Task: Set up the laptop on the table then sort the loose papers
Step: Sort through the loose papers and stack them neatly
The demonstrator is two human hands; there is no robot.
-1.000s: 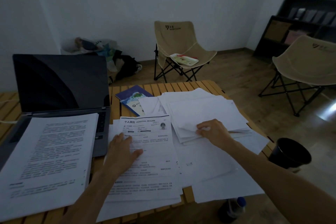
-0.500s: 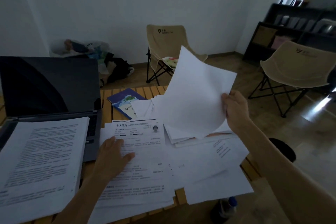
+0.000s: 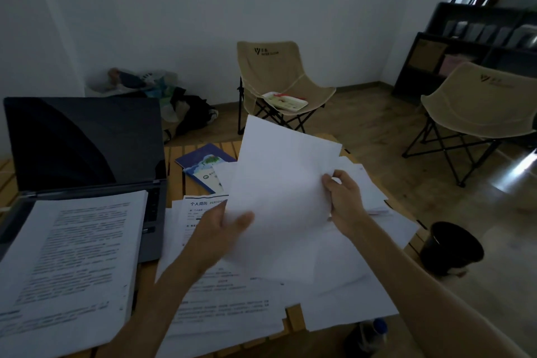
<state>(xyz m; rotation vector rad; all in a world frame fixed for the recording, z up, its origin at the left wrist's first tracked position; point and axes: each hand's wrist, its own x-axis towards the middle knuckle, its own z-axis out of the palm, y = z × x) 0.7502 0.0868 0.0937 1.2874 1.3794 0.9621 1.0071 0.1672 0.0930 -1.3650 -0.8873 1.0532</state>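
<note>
A dim room with pale walls and a wooden floor lies past my slatted wooden table (image 3: 174, 154), with two beige folding chairs beyond it, one (image 3: 279, 81) behind the far edge and one (image 3: 479, 102) off to the right.

The laptop (image 3: 84, 142) is already set up, I judge: it stands open at the table's left side, screen dark, so that half of the task looks done. A thick printed stack (image 3: 72, 259) lies over its keyboard and runs down to the near left corner (it may count as one sorted pile, though I cannot be sure). The sorting itself looks barely underway. Loose papers (image 3: 334, 285) lie fanned and overlapping across the middle and right of the table, some hanging over the near edge, with a printed résumé sheet (image 3: 200, 206) on top toward the laptop. A blue booklet (image 3: 203, 160) sits near the far edge, partly under the papers.

Between my hands is one blank white sheet (image 3: 279, 183), lifted off the pile and tilted up toward me. My right hand (image 3: 344, 197) pinches its right edge, fingers curled round it, forearm coming in from the lower right. My left hand (image 3: 223, 229) reaches up from below, thumb laid across the sheet's lower left corner; the other fingers are hidden behind the paper, so I cannot tell how firmly it grips.

Off the table's right edge, on the floor, stands a black bin (image 3: 450, 247), and a bottle (image 3: 369, 334) sits below the near edge.
</note>
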